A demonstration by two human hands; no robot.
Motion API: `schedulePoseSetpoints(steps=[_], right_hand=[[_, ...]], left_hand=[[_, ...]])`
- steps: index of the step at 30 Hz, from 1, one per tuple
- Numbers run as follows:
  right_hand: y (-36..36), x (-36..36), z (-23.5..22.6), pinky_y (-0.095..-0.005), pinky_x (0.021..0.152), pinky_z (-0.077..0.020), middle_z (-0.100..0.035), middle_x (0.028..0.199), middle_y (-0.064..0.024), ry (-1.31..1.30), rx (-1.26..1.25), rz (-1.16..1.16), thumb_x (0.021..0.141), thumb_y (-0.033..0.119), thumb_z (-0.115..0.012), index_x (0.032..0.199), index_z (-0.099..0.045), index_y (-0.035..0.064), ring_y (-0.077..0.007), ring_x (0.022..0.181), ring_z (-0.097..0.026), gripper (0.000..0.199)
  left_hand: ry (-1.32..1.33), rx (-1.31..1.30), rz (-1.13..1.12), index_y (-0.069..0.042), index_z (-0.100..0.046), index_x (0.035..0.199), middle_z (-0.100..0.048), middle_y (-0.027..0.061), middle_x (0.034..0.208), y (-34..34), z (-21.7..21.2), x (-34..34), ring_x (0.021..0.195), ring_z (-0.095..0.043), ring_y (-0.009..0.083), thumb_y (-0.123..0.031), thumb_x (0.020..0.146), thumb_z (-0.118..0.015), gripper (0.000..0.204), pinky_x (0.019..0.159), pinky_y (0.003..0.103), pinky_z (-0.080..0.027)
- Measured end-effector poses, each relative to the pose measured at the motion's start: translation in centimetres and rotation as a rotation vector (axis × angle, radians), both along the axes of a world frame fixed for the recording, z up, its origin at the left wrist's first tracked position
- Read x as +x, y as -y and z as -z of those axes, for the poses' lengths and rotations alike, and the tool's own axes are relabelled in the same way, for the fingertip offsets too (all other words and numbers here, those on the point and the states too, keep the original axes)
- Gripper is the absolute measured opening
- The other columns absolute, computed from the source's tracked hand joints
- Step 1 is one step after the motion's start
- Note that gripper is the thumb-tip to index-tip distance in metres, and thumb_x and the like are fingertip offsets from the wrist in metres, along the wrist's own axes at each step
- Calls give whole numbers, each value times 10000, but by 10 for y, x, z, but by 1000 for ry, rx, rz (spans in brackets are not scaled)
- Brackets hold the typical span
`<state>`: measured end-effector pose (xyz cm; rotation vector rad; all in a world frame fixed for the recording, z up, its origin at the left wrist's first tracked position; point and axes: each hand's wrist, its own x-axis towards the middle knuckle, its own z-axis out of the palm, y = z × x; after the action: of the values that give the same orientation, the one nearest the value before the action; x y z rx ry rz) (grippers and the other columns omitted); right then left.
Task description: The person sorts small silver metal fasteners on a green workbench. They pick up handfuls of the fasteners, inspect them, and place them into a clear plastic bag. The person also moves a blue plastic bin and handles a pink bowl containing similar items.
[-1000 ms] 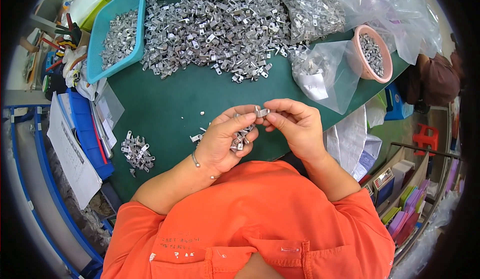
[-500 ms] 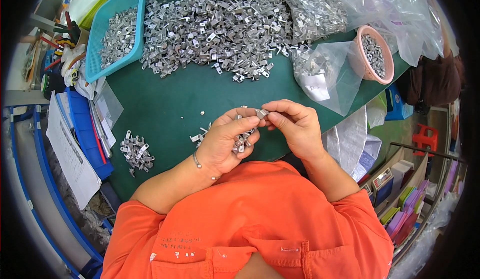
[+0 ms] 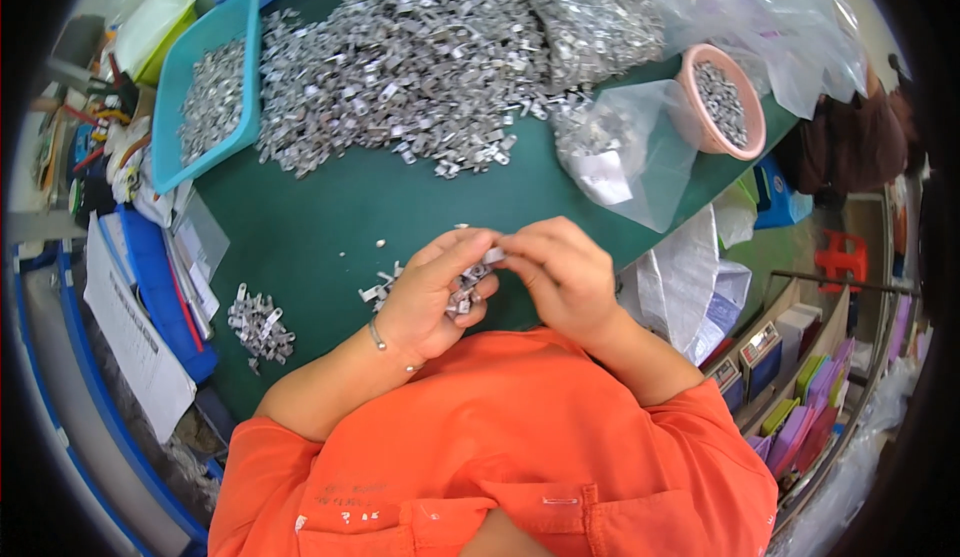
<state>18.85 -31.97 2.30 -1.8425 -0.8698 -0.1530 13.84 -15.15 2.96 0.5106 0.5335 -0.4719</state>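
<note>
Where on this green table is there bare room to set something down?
The widest bare stretch of green table lies between the big pile of metal clips and the hands, bordered by the teal tray and the clear bag. It is crowded along the far edge, and loose clips lie by the left hand.

Shiny metal clips (image 3: 430,57) heap on a matt green table (image 3: 330,217), beside glossy clear plastic bags (image 3: 640,147).

A green-topped table (image 3: 330,207) fills the middle; a red stool (image 3: 842,257) stands on the floor at right.
</note>
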Motion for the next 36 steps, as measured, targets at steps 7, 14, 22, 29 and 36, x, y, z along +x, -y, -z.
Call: schedulePoseSetpoints(steps=[7,14,22,29,36], right_hand=[[57,4,-47,-364,711,-476,-601,900,-97,490,-48,287,699,-36,-709,974,-617,-5,-274,778,-581,291],[75,31,-22,-234,594,-428,-606,827,-58,-344,142,609,820,78,-696,1108,-503,-8,-97,683,-538,357],[69,12,-8,-204,523,-420,-599,670,-6,-139,153,391,819,-31,-628,1071,-503,11,-55,562,-516,285],[76,1,7,-194,507,-401,-589,657,1,-168,386,439,822,-65,-610,1109,-478,-6,-47,541,-492,322],[82,19,-24,-245,514,-437,-616,790,-98,359,210,343,747,-117,-628,974,-548,-35,-160,591,-550,254]], left_hand=[[39,-362,3,-83,-616,974,-547,55,918,-3,15,-2,665,-465,113,-158,920,-517,136,410,211,-353],[51,-273,62,-92,-612,998,-524,48,935,9,14,3,663,-457,122,-201,950,-507,159,412,214,-365],[-34,-182,36,-84,-601,1017,-528,48,906,15,10,4,661,-463,123,-140,934,-508,137,406,215,-362],[-67,-138,44,-80,-587,1019,-538,53,903,19,7,5,657,-465,123,-125,925,-512,128,398,214,-359],[-86,-101,36,-82,-589,996,-538,47,893,20,4,8,642,-461,115,-122,913,-529,110,394,213,-354]])
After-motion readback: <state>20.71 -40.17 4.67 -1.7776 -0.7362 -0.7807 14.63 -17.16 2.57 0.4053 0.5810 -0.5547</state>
